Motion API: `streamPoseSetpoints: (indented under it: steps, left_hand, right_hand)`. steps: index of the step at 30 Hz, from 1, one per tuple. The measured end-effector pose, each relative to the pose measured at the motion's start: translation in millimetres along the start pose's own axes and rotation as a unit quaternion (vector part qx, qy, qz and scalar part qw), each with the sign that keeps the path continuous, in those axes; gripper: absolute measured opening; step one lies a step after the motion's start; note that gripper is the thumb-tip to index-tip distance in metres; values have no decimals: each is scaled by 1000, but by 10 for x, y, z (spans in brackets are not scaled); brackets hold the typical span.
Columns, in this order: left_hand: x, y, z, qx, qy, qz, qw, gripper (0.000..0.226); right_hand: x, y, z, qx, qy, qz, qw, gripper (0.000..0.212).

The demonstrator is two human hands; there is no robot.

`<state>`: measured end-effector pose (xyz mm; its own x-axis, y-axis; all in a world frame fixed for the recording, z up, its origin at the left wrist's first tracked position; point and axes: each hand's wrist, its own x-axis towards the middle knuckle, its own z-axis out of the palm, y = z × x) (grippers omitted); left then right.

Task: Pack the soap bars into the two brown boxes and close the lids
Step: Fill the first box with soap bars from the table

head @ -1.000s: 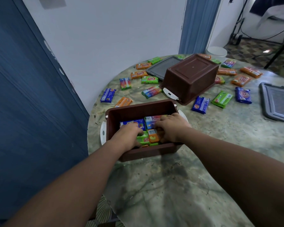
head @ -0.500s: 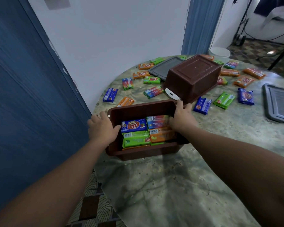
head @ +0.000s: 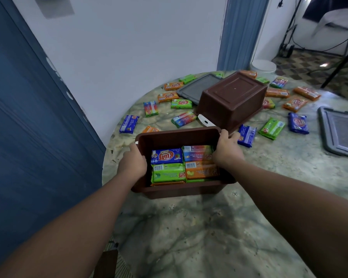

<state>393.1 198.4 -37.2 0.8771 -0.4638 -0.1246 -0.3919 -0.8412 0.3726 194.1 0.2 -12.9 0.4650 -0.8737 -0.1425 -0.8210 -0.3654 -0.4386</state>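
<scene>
head view: nearest the person, the open brown box sits on the marbled surface, close to its near-left edge. the left hand grips the box's left rim with fingers curled over it, and the right hand grips the right rim the same way, thumb inside. inside lie four wrapped soap bars on top: a blue bar, a green bar, a rainbow bar and an orange bar, with more edges showing beneath them.

the box looks like stiff plastic, and loaded with bars it is probably fairly heavy, so the two short rims seem the sound place to hold it. the glossy wrappers will likely slide against each other; each bar is firm and best taken by its long sides.

just beyond, the second brown box stands upside down, a white latch sticking out at its near corner. loose soap bars are scattered around it. one grey lid lies behind that box, another grey lid at the right edge.

the surface is round, green-veined stone, set against a white wall, with a blue door on the left, a blue door frame and a patterned tile floor beyond.
</scene>
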Motion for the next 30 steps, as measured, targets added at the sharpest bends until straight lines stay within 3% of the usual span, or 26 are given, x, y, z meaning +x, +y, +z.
streamPoseSetpoints:
  steps: [7, 11, 14, 18, 21, 24, 30]
  left_hand:
    - [250, 368, 138, -3, -4, 42, 999, 55]
    - [359, 510, 167, 5, -10, 56, 998, 57]
    - [476, 496, 149, -19, -51, 76, 996, 63]
    - [606, 445, -22, -80, -117, 80, 987, 71]
    - [711, 388, -234, -87, -59, 96, 990, 53]
    - [839, 330, -424, -121, -7, 64, 991, 39]
    - [1073, 188, -451, -75, -20, 48, 996, 11]
  right_hand:
    - [209, 207, -91, -5, 36, 29, 999, 41]
    - [308, 220, -96, -8, 36, 53, 998, 46]
    - [345, 186, -104, -44, 57, 64, 995, 47]
    - [324, 34, -134, -48, 141, 43, 988, 54]
    - [354, -262, -138, -19, 148, -47, 988, 53]
    - [456, -632, -147, 17, 105, -140, 985, 44]
    - [589, -1135, -52, 29, 9, -218, 976, 31]
